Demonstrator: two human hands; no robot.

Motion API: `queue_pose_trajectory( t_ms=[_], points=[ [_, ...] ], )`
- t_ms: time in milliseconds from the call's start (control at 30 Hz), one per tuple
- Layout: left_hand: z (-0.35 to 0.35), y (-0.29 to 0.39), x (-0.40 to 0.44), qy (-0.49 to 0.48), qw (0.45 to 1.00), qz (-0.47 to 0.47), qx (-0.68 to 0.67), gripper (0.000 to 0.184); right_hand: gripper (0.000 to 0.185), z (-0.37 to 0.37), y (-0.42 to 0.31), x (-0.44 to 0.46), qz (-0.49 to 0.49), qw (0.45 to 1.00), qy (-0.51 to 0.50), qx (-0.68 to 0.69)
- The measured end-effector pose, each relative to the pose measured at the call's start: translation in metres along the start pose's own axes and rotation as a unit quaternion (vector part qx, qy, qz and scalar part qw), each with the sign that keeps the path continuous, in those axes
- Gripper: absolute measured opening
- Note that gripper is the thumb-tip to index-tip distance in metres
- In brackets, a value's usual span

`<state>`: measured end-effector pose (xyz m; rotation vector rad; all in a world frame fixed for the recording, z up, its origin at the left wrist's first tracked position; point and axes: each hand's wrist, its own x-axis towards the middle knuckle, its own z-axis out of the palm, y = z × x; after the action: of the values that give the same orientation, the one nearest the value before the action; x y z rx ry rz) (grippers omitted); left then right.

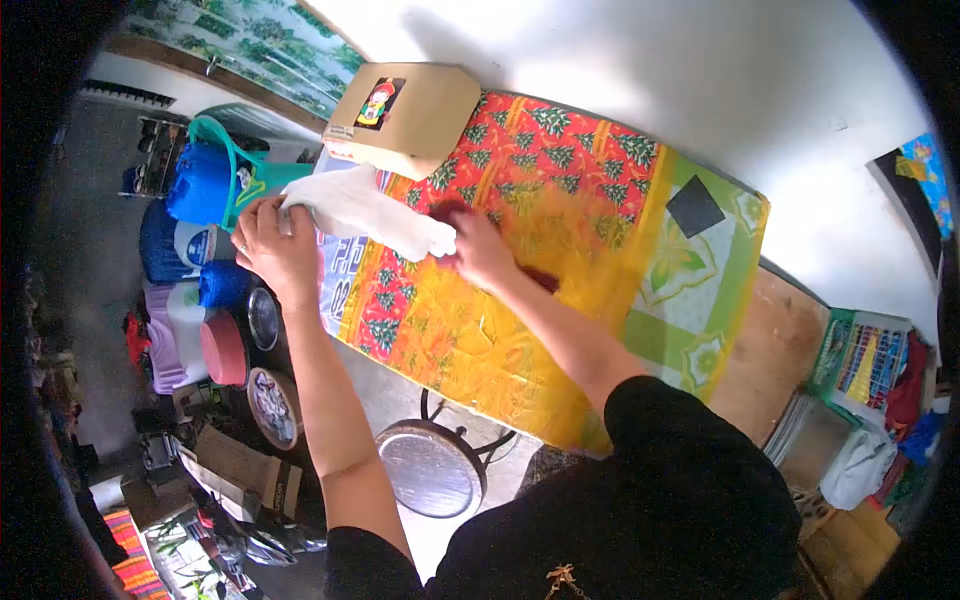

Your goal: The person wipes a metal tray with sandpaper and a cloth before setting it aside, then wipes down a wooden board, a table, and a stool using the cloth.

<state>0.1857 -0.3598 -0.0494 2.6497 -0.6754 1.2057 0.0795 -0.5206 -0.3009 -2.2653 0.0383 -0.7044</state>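
A white cloth stretches between my two hands above the table. My left hand grips its left end, with the fingers curled over the edge. At the other end, my right hand pinches the cloth, its fingers partly hidden. Something dark red shows just behind the right hand, and another dark red bit lies by the wrist; I cannot make out what they are. Beneath is a table covered with a red, yellow and green patterned tablecloth.
A cardboard box with a picture stands at the table's far left corner. Below the near edge is a round stool. Blue and teal containers and a pink tub crowd the left. A basket of items sits at right.
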Motion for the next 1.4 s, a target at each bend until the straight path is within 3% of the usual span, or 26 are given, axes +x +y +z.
queue_pose_trajectory(
  t_ms=[33,200,233,300,367,400,500,567,600,633,700,733,767,833,900,933,967,1000,1067,1100,1133,1167,1267,1333,1367,1400],
  points=[
    [-0.003,-0.005,-0.002,0.0,1.0,-0.004,0.005,0.02,0.037,-0.016,-0.033,-0.011,0.01,0.986,-0.073,0.151],
    [-0.014,-0.008,-0.004,0.0,1.0,-0.002,-0.022,0.022,0.044,0.012,-0.103,-0.12,-0.108,0.976,-0.146,0.124],
    [-0.018,-0.002,-0.001,0.012,1.0,-0.002,-0.021,0.022,0.042,0.018,-0.115,-0.137,-0.11,0.958,-0.154,0.216],
    [-0.023,0.008,0.005,0.03,0.999,-0.01,-0.03,0.022,0.039,0.015,-0.138,-0.169,-0.12,0.947,-0.201,0.22],
    [-0.024,0.009,0.015,0.043,0.997,-0.022,-0.052,0.022,0.04,-0.002,-0.158,-0.18,-0.045,0.919,-0.281,0.271],
    [-0.017,0.002,0.017,0.022,0.998,0.018,-0.056,0.022,0.042,-0.009,-0.161,-0.178,-0.001,0.895,-0.267,0.358],
    [-0.009,0.008,0.011,-0.02,0.998,0.043,-0.03,0.022,0.041,-0.063,-0.146,-0.146,0.096,0.899,-0.194,0.381],
    [-0.004,0.006,0.007,-0.022,0.998,0.016,-0.057,0.022,0.042,-0.121,-0.112,-0.116,0.138,0.948,-0.138,0.249],
    [-0.003,0.005,0.003,-0.029,0.998,0.005,-0.062,0.022,0.046,-0.156,-0.091,-0.095,0.223,0.783,-0.149,0.562],
    [-0.003,0.002,-0.002,-0.039,0.997,-0.006,-0.066,0.022,0.053,-0.168,-0.06,-0.089,0.181,0.784,-0.035,0.592],
    [-0.001,-0.004,-0.014,-0.059,0.994,0.015,-0.089,0.024,0.055,-0.198,0.025,-0.084,0.204,0.901,0.092,0.372],
    [-0.002,-0.007,-0.018,-0.067,0.992,0.025,-0.101,0.025,0.052,-0.23,0.031,-0.076,0.29,0.933,0.098,0.191],
    [-0.007,-0.007,-0.025,-0.084,0.993,0.011,-0.084,0.024,0.05,-0.247,0.052,-0.078,0.221,0.968,0.118,-0.028],
    [-0.019,-0.001,-0.038,-0.114,0.992,-0.017,-0.049,0.023,0.048,-0.225,0.083,-0.102,0.176,0.964,0.152,-0.132],
    [-0.012,-0.017,-0.049,-0.103,0.992,-0.005,-0.07,0.02,0.043,-0.182,0.051,-0.124,0.118,0.951,0.2,-0.203],
    [-0.013,-0.024,-0.056,-0.101,0.992,-0.003,-0.08,0.019,0.032,-0.175,-0.024,-0.115,0.073,0.979,0.189,0.002],
    [-0.012,-0.029,-0.062,-0.098,0.991,-0.001,-0.092,0.019,0.021,-0.154,-0.076,-0.122,0.259,0.901,0.055,0.344],
    [-0.007,-0.037,-0.066,-0.115,0.99,-0.007,-0.083,0.02,0.015,-0.134,-0.128,-0.129,0.492,0.668,0.035,0.557],
    [-0.013,-0.039,-0.07,-0.119,0.99,-0.002,-0.081,0.019,0.03,-0.052,-0.156,-0.186,0.202,0.903,-0.178,0.334],
    [-0.017,-0.039,-0.069,-0.119,0.99,0.0,-0.081,0.019,0.042,-0.012,-0.17,-0.214,0.041,0.954,-0.189,0.228],
    [-0.02,-0.039,-0.067,-0.111,0.991,0.003,-0.079,0.019,0.045,-0.003,-0.184,-0.218,-0.049,0.957,-0.191,0.215],
    [-0.025,-0.041,-0.067,-0.105,0.991,0.008,-0.077,0.019,0.044,0.005,-0.197,-0.223,0.011,0.936,-0.233,0.265],
    [-0.04,-0.054,-0.068,-0.086,0.99,0.018,-0.106,0.02,0.042,-0.016,-0.191,-0.223,0.09,0.926,-0.166,0.328],
    [-0.05,-0.068,-0.077,-0.081,0.991,0.011,-0.106,0.021,0.041,-0.082,-0.167,-0.198,0.055,0.971,-0.078,0.22],
    [-0.056,-0.071,-0.083,-0.09,0.991,-0.006,-0.1,0.021,0.04,-0.125,-0.166,-0.19,0.213,0.9,-0.043,0.378],
    [-0.062,-0.076,-0.09,-0.099,0.991,-0.023,-0.092,0.021,0.041,-0.164,-0.152,-0.175,0.208,0.755,-0.018,0.621]
  ],
)
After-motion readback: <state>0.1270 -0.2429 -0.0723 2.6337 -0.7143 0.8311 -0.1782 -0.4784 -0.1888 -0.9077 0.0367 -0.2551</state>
